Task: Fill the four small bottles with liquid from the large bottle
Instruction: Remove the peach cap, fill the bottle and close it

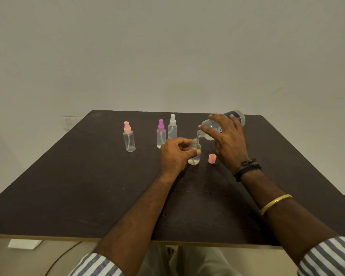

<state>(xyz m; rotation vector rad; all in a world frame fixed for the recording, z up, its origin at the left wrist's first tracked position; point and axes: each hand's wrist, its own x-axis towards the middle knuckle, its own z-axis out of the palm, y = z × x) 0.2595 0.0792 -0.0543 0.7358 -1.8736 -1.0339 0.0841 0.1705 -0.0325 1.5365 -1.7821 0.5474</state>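
left hand [173,154]: fingers curled round open bottle [194,160], upright mid-bench [88,186] | right hand [227,140]: fingers wrapped over large bottle [208,122], tilted, mouth just above open neck | pink cap [212,158] just right of open bottle | capped, upright: pink bottle [129,139] far left; purple bottle [161,136], white bottle [172,127] behind left hand

Both forearms [147,206] stretch forward, bare below the elbow. The left hand [172,154] curls round a small bottle [194,160], thumb across its front. The right hand [227,138], fingers spread, grips a tilted large bottle [237,117] from above.
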